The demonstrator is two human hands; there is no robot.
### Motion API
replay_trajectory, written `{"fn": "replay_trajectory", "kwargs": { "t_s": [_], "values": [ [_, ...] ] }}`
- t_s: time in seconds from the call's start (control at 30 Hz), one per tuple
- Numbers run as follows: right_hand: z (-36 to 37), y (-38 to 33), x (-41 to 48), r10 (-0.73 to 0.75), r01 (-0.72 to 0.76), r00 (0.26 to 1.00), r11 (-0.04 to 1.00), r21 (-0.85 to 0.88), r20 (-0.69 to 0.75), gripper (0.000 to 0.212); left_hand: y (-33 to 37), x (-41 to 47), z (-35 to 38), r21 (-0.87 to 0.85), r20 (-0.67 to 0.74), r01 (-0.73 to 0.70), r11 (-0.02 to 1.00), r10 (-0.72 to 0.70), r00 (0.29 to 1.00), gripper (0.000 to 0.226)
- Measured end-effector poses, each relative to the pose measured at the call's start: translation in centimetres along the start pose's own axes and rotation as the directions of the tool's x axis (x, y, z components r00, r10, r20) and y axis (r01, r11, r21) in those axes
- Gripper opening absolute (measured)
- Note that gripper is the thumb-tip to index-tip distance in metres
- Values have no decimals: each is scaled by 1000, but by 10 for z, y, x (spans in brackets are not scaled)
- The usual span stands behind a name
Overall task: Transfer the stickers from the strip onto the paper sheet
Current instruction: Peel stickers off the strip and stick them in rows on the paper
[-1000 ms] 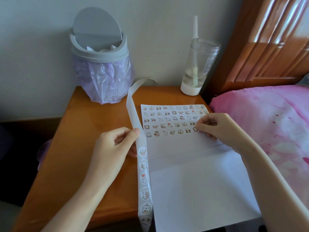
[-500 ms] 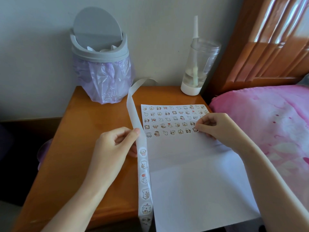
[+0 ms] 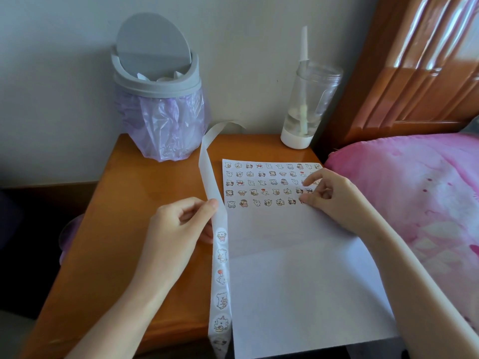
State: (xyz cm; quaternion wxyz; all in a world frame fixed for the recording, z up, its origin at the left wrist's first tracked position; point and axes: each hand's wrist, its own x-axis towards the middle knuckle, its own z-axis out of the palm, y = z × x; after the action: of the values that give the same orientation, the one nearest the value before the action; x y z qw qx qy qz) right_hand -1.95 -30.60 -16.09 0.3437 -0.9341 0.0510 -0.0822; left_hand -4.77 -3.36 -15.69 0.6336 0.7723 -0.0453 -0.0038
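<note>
Moved: right hand (image 3: 334, 200) forefinger lifted.
Grip: left hand (image 3: 176, 229) pinches strip (image 3: 207, 174); right curled at sticker (image 3: 302, 201), hold unclear.
Risk: uneven pressing sets it crooked.

Bare wood of the counter (image 3: 124, 242) lies open left of the strip (image 3: 220, 278), from the front edge back to the lidded bin (image 3: 158, 104), which fills the back left corner against the wall. A tall bottle (image 3: 308, 107) stands at the back right, close to the headboard (image 3: 420, 73). The gap between bin and bottle is crossed by the strip's curled end. The left hand (image 3: 178, 229) pinches the strip along the paper sheet (image 3: 298, 294), whose near half is blank below the right hand (image 3: 334, 198). The bed (image 3: 420, 193) bounds the right.
</note>
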Motion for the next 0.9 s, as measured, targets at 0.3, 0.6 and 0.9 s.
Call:
{"fn": "replay_trajectory", "kwargs": {
  "t_s": [0.3,0.6,0.9],
  "values": [
    [-3,3,1,-22,25,996,999,-32,89,27,2,-1,0,-2,7,-3,1000,3,1000,24],
    [-15,1,0,-44,60,971,996,-59,233,31,6,-1,-2,-117,-5,51,992,-52,999,19],
    [-3,-36,-13,-87,72,995,971,229,53,15,4,1,-2,-144,-40,33,989,-39,998,21]
  ]
}}
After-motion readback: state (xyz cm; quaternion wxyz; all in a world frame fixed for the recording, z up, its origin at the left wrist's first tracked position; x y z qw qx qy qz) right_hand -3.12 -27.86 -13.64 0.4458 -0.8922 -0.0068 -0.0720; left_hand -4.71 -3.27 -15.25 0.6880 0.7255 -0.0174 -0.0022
